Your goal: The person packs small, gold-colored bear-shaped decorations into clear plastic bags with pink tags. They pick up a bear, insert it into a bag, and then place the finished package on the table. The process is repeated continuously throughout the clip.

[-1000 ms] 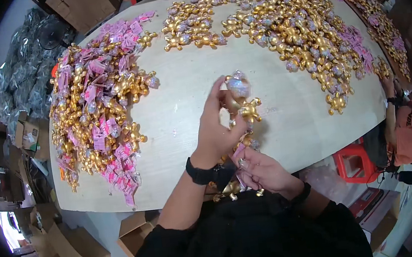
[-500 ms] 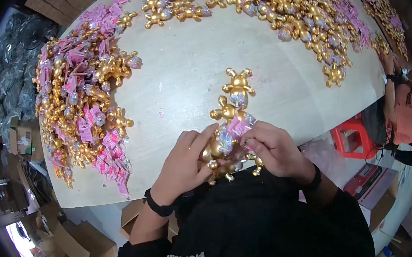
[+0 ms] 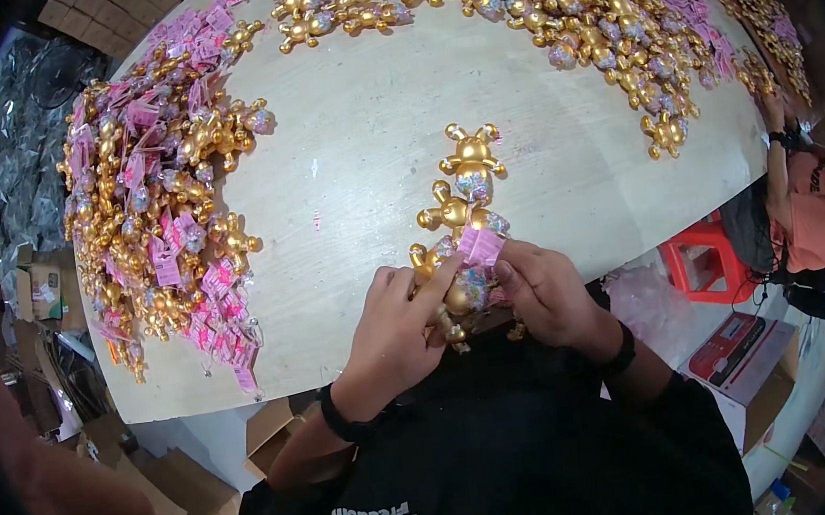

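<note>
My left hand [image 3: 396, 328] is closed around a shiny gold bear figurine [image 3: 464, 298] with a clear, glittery, multicoloured round part. A small pink card tag [image 3: 481, 247] lies over the figurine's far side, by my left index fingertip. My right hand [image 3: 559, 294] pinches at the tag's near right edge; its fingertips are partly hidden, so the exact grip is unclear. Just beyond my hands, a gold bear [image 3: 472, 156] and another gold bear [image 3: 450, 209] lie in a row on the pale table [image 3: 361, 152].
On the left is a heap of gold bears with pink tags [image 3: 141, 206]. Another pile of gold bears [image 3: 599, 27] spreads at the far right. A co-worker in an orange top [image 3: 820, 215] is at the right, near a red stool [image 3: 703, 262]. Another person's arm [image 3: 85, 493] shows lower left.
The pink tag now lies flatter and faces up between my hands. The held figurine has shifted and turned. Another person's arm has come into view at the lower left.
</note>
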Demonstrator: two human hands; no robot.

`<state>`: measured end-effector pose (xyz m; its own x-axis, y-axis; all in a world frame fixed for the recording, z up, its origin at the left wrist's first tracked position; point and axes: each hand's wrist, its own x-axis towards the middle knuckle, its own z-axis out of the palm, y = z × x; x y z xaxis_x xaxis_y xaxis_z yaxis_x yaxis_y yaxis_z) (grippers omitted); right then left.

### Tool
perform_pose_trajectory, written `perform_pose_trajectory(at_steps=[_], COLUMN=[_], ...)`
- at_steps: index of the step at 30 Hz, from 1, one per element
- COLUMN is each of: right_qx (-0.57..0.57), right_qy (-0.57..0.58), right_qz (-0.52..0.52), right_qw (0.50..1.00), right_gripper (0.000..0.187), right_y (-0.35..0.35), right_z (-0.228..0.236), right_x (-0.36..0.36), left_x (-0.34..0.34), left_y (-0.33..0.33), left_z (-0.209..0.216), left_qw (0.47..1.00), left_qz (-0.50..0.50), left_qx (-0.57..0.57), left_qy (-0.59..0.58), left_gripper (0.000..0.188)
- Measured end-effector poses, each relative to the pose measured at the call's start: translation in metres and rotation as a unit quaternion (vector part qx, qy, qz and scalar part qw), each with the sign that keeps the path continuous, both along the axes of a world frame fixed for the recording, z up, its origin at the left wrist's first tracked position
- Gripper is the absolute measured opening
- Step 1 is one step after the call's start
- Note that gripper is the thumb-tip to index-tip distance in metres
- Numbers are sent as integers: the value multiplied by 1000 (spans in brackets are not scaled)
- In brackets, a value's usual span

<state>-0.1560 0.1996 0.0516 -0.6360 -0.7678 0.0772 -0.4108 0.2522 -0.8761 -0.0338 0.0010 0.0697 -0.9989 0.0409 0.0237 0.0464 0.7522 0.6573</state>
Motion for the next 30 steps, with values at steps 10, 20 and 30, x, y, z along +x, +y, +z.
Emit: perform_pose_trajectory(at_steps=[10,20,30], right_qx=[-29,-41,97], right_qy=[-322,-142,-115], right_qz=[-12,42,22], right_qw=[946,988,988], right_gripper=[38,41,43], right_y=[12,6,-4], right_z=[-4,-21,-12], right_x=[2,-3,1], left_x=[0,7,9], left_y=[11,8,12], left_z=[-8,-8,2], left_qw=[999,999,994], left_qz=[26,40,64], left_qx=[30,-29,-92], left_qy=[-7,9,-17], left_gripper=[86,80,84])
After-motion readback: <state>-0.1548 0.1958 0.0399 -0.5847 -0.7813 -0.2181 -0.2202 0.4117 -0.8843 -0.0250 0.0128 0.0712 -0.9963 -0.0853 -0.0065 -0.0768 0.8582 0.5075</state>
